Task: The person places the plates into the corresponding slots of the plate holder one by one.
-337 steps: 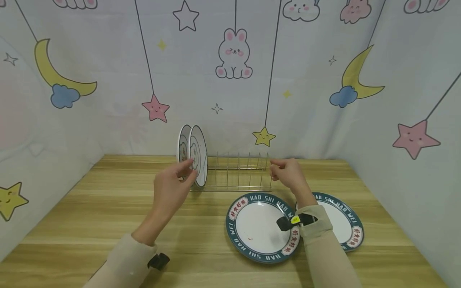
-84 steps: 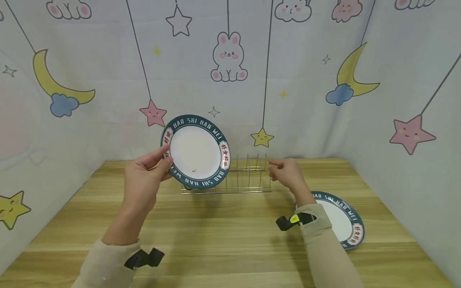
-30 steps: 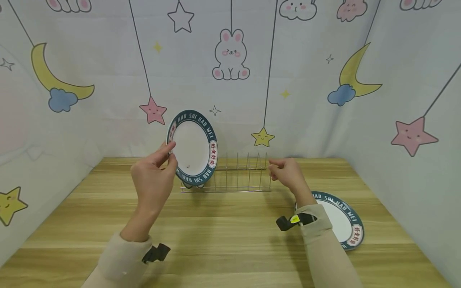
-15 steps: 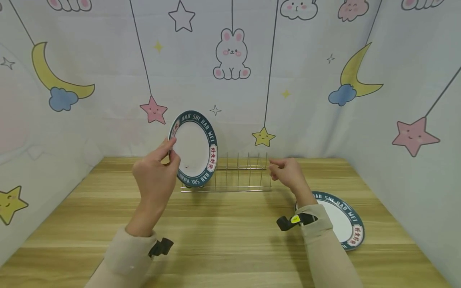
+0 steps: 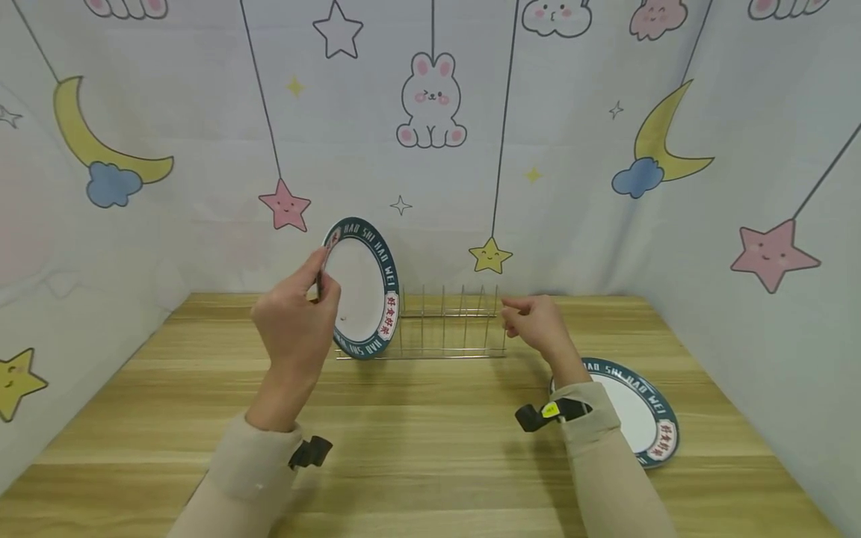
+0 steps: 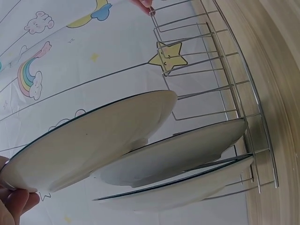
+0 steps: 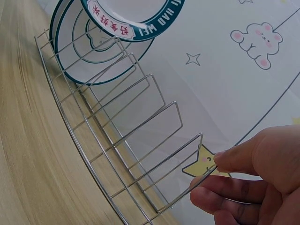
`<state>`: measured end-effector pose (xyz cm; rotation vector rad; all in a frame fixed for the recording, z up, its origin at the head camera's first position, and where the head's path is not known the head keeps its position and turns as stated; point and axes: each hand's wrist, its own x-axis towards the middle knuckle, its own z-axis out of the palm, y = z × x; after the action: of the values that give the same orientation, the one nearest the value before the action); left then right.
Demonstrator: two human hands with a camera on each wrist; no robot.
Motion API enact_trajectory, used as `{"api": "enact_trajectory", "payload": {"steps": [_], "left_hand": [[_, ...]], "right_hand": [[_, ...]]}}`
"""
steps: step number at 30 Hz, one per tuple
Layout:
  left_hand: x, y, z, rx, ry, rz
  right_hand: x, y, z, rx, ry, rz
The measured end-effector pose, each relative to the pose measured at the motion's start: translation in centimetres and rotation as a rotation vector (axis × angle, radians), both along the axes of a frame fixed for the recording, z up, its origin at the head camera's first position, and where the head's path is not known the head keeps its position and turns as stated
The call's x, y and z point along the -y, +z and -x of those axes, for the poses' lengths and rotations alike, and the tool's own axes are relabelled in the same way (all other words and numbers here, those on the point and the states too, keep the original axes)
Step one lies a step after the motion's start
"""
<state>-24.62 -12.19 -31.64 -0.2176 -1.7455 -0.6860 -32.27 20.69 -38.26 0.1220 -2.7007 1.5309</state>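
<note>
My left hand (image 5: 292, 325) pinches the left edge of a white plate (image 5: 363, 288) with a green, lettered rim. This plate is tilted up above the left end of a wire dish rack (image 5: 444, 357). Two more plates stand on edge in that end: a nearer plate (image 6: 173, 154) and a farther plate (image 6: 187, 190), both mostly hidden in the head view. In the left wrist view the held plate is beside the nearer one; whether they touch I cannot tell. My right hand (image 5: 538, 325) pinches the end wire at the rack's right side, thumb and fingers around it.
Another green-rimmed plate (image 5: 635, 407) lies flat on the wooden table (image 5: 417, 463), partly behind the right forearm. A patterned cloth (image 5: 572, 112) hangs behind the rack and along both sides. Wire dividers (image 7: 154, 117) stand between the plates and the right hand.
A plate that lay on the table earlier is now in my left hand. Over the last second it has turned more edge-on and come lower at the rack. My right hand stays put.
</note>
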Motion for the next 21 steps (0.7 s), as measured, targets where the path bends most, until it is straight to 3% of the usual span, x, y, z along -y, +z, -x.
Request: {"api": "enact_trajectory", "payload": {"steps": [4,9,21], "left_hand": [[-0.4,0.0,0.2,-0.013,0.027,0.003],[-0.8,-0.2,0.6,-0.021,0.017,-0.017],[-1.2,-1.4,1.0,0.085,-0.153,-0.063]], "right_hand": [[0.0,0.0,0.0,0.003,-0.002,-0.002],[0.1,0.1,0.1,0.008,-0.004,-0.002],[-0.1,-0.1,0.2,-0.012,0.006,0.004]]}}
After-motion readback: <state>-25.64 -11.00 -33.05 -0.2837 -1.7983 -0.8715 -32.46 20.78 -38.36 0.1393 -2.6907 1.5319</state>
